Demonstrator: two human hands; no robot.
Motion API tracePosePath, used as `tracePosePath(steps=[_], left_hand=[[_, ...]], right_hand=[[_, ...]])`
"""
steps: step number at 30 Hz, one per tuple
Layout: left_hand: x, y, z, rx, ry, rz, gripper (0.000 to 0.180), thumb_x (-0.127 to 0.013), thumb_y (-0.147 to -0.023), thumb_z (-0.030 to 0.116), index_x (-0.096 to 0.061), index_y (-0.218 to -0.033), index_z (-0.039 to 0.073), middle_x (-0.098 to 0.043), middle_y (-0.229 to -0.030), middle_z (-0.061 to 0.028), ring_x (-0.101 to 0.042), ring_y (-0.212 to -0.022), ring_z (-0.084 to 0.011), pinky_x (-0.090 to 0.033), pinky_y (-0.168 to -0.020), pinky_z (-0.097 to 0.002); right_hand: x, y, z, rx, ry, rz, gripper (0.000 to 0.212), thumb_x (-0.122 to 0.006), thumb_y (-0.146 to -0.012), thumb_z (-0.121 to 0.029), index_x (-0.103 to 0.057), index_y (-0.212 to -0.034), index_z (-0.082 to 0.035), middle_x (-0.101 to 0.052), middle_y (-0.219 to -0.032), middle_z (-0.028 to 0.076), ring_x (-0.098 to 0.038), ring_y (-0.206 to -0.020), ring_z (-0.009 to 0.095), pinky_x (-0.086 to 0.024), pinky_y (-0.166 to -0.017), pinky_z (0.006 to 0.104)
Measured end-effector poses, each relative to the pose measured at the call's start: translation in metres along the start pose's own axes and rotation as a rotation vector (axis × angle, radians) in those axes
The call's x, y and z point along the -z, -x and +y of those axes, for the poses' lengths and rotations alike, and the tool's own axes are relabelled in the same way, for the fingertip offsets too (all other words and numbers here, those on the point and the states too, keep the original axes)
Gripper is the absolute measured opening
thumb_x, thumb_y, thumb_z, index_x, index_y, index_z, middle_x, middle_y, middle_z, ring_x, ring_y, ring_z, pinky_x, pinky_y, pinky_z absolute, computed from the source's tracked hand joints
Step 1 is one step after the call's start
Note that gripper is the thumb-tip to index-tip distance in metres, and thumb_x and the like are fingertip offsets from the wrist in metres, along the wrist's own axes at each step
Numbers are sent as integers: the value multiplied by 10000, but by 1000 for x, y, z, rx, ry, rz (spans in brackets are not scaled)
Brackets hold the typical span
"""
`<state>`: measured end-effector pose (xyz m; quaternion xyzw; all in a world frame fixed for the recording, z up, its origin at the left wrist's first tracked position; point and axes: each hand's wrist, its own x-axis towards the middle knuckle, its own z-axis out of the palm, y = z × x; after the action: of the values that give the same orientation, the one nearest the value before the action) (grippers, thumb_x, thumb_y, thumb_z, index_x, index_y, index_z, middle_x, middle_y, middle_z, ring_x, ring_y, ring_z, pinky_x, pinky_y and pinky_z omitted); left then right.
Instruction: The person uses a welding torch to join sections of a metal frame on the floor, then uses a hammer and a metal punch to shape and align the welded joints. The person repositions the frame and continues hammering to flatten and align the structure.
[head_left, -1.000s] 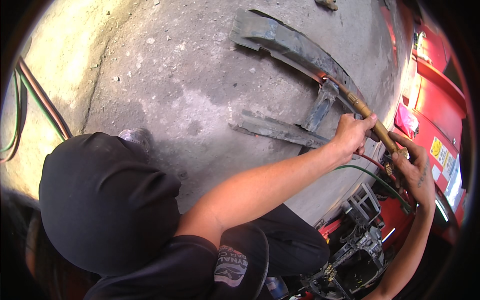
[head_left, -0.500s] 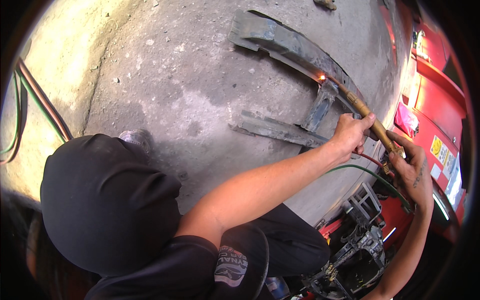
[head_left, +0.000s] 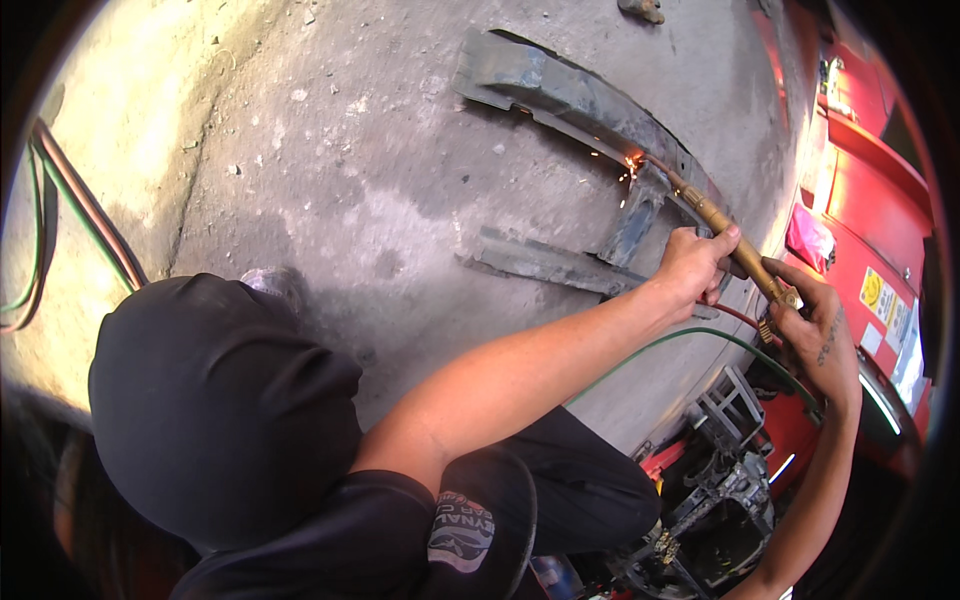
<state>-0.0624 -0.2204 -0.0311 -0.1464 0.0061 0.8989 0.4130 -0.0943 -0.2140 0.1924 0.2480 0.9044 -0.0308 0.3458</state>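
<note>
Clearly, the brass cutting torch (head_left: 722,232) is clenched by the left hand (head_left: 692,268) and right hand (head_left: 815,335); sparks just beyond the grip could burn the trailing hoses (head_left: 700,338).

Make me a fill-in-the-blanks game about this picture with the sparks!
1. Both hands hold a brass-coloured ____.
2. Sparks fly where its tip meets the grey ____ frame on the concrete floor.
3. The left hand grips it nearer the tip; the ____ hand grips the rear end.
4. A red hose and a ____ hose trail from it.

Missing words: torch; metal; right; green
</note>
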Motion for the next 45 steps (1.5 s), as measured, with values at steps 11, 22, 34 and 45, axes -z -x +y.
tracePosePath(steps=[11,22,34,45], left_hand=[[-61,55,9,-245,-841,-257,356,-648,-1010,271,-680,-1043,-82,-733,-824,-136,-667,-678,-163,-542,-656,-329],[-35,86,-50,-258,-1032,-388,213,-720,-920,69,-591,-1058,-30,-703,-855,-159,-712,-774,-278,-553,-677,-387],[-7,82,-76,-470,-1501,-543,381,-727,-875,79,-590,-1222,1,-696,-932,-197,-692,-804,-381,-541,-681,-464],[-65,98,-32,-59,-1147,-770,306,-771,-895,267,-710,-999,-14,-688,-829,-121,-636,-669,-215,-478,-618,-334]], right_hand=[[-54,51,103,158,-772,467,852,-746,-879,-532,-520,-1437,71,-707,-988,86,-660,-817,110,-499,-689,230],[-128,62,131,189,-1154,572,782,-675,-884,-310,-399,-1508,71,-679,-875,103,-608,-573,123,-502,-492,248],[-180,60,166,149,-993,815,521,-653,-1000,-195,-514,-1466,-6,-659,-936,36,-604,-743,48,-465,-594,201],[-319,99,319,-417,-999,966,390,-599,-1035,-238,-577,-1376,-49,-593,-768,19,-503,-521,74,-414,-457,240]])
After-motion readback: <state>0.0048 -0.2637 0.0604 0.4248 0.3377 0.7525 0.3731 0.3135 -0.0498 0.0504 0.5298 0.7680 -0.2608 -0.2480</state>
